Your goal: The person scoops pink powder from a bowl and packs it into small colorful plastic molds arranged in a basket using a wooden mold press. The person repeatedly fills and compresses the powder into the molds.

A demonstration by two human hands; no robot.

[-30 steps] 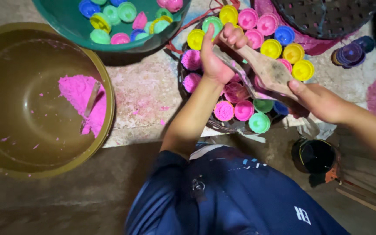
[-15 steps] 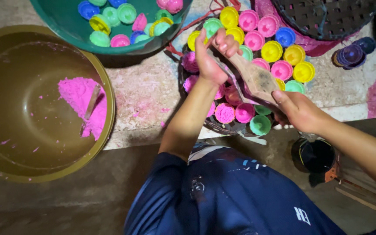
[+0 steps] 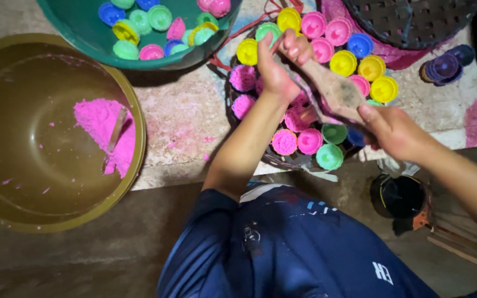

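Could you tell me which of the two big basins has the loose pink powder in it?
The olive-brown basin on the left holds the heap of pink powder. The green basin at the top holds only small coloured cups.

A flat wooden paddle (image 3: 335,91), worn grey-brown and dusted with pink, lies slanted from ten o'clock to four o'clock above a round tray (image 3: 282,161) packed with small cups (image 3: 329,156) in pink, yellow, green and blue. The left hand (image 3: 274,72) grips its upper end and the right hand (image 3: 396,132) its lower end. Several cups at the tray's nine o'clock side are heaped with pink powder, while the cup just under the paddle is hidden, so its fill cannot be told.
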